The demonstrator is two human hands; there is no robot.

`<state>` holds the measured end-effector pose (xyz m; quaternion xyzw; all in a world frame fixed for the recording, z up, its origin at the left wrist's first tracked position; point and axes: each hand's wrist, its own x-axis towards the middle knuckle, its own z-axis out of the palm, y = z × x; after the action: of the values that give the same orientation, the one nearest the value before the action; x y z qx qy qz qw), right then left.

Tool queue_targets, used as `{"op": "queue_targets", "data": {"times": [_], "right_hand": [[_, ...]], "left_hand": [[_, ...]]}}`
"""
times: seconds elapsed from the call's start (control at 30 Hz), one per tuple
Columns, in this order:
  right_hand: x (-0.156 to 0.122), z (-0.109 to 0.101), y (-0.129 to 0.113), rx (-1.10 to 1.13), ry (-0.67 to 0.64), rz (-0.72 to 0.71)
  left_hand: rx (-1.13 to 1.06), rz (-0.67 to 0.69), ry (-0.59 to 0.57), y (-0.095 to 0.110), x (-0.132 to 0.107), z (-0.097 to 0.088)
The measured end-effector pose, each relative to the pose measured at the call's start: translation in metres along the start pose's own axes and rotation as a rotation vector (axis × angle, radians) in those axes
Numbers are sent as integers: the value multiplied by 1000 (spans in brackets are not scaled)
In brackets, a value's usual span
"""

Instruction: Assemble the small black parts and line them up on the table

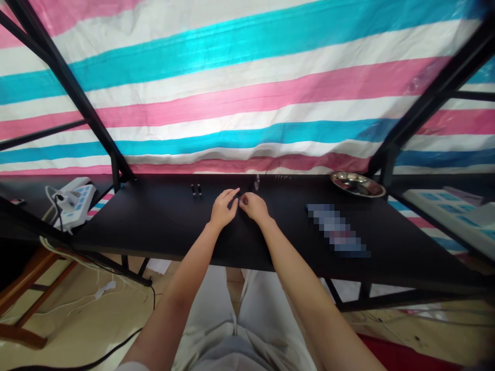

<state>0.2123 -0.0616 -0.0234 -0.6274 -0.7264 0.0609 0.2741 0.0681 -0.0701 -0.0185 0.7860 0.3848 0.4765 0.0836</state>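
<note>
My left hand (224,209) is over the middle of the black table, with its thumb and fingers apart and nothing visible in them. Close beside it, my right hand (254,207) has its fingers curled together in a pinch. A tiny dark thing shows at its fingertips, too small to name. Just behind the right hand lies a small clear, shiny item (257,182). To the left of my hands, two small black cylinders with pale ends (196,190) stand side by side.
The black table (154,216) carries a round metal dish (358,185) at the back right and a pixelated flat object (336,231) nearer me. Tiny pieces (282,177) line the back edge. A white power strip (79,201) is left; dark metal posts (83,111) slant upward.
</note>
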Motion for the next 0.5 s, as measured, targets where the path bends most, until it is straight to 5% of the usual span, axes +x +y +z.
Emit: {"op": "queue_targets", "data": {"times": [0.3,0.5], "right_hand": [[0,0,-1,-9,0,13],[1,1,-2,25,31,-18]], "left_hand": [[53,34,-104,-5,-2,3],[-48,-90,23,-4,1,6]]}}
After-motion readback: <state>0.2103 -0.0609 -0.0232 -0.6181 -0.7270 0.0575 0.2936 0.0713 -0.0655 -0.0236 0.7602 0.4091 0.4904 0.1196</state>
